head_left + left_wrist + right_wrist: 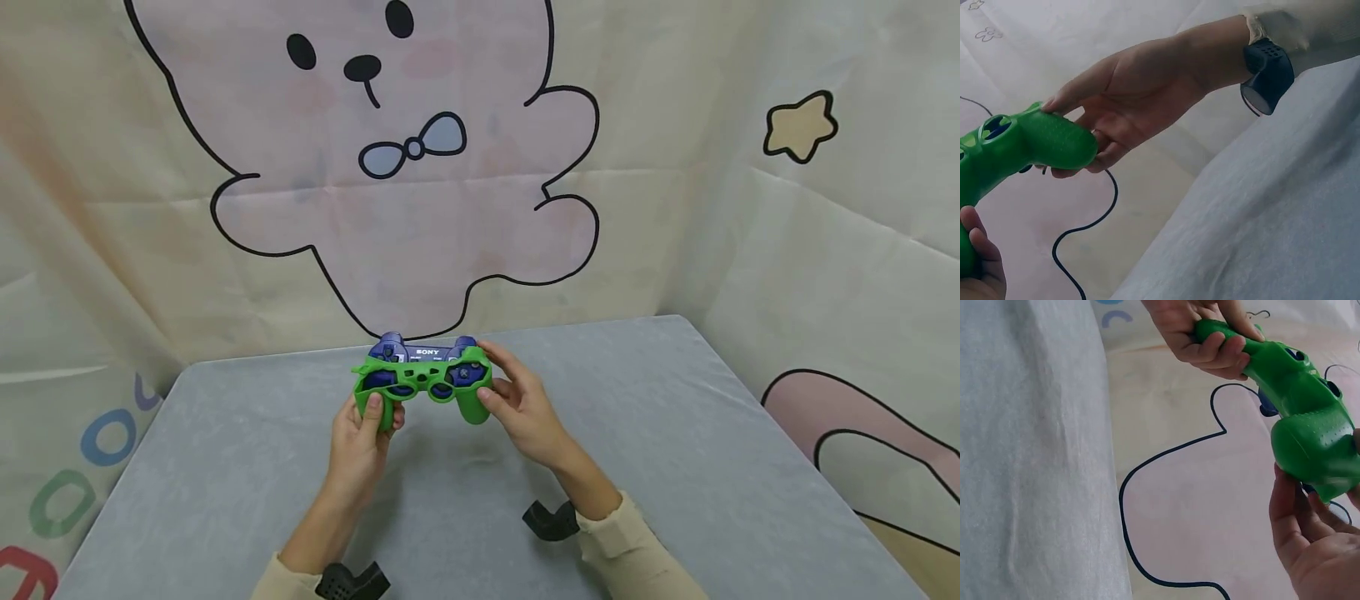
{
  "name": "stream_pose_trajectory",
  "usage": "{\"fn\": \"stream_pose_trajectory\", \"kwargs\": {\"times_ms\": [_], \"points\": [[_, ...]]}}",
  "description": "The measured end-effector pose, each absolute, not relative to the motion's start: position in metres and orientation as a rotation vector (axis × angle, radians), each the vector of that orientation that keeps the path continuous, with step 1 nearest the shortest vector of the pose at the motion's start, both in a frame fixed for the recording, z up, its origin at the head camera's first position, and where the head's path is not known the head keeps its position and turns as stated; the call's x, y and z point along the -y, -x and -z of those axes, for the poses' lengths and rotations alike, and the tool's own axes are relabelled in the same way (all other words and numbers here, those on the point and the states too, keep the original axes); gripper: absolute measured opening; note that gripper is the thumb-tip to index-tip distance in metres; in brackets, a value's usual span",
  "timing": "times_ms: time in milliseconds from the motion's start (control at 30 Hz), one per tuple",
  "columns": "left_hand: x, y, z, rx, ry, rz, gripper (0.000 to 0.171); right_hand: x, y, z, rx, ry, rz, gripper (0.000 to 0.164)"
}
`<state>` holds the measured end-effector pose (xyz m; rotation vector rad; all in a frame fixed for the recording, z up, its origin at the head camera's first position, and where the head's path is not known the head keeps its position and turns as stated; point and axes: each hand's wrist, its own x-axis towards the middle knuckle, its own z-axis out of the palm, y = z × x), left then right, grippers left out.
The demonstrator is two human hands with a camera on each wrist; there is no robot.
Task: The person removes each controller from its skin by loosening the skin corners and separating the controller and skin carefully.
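Both hands hold a blue Sony game controller (408,353) above the table, tilted up. A green silicone cover (472,407) lies over its lower front and both grips, while the blue top edge shows bare. My left hand (358,446) grips the left handle, thumb on the front and fingers curled behind. At the other handle, my right hand (528,412) pinches the cover's edge between thumb and fingers. In the right wrist view the dotted texture of the cover (1313,440) shows; the controller is mostly hidden there.
A grey cloth-covered table (247,467) lies beneath the hands. Behind it hangs a printed curtain (637,250) with a bear drawing. Small black wrist devices (551,521) sit by both sleeves.
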<state>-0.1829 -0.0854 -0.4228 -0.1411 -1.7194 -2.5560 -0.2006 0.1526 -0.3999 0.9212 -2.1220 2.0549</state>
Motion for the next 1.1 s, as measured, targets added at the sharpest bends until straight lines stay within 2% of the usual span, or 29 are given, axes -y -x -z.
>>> {"fn": "stream_pose_trajectory", "kwargs": {"times_ms": [267, 533, 833, 1100], "points": [[0.081, 0.18, 0.424, 1.704, 0.086, 2.547, 0.034, -0.153, 0.202, 0.404, 2.124, -0.86, -2.226, 0.041], [0.076, 0.177, 0.422, 1.681, 0.004, 2.527, 0.033, -0.146, 0.203, 0.408, 2.067, -0.778, -2.22, 0.02], [0.077, 0.177, 0.42, 1.731, 0.064, 2.543, 0.041, -0.155, 0.205, 0.408, 2.053, -0.873, -2.182, 0.018], [0.075, 0.177, 0.42, 1.661, 0.028, 2.645, 0.043, -0.17, 0.208, 0.403, 2.044, -0.936, -1.992, 0.024]]}}
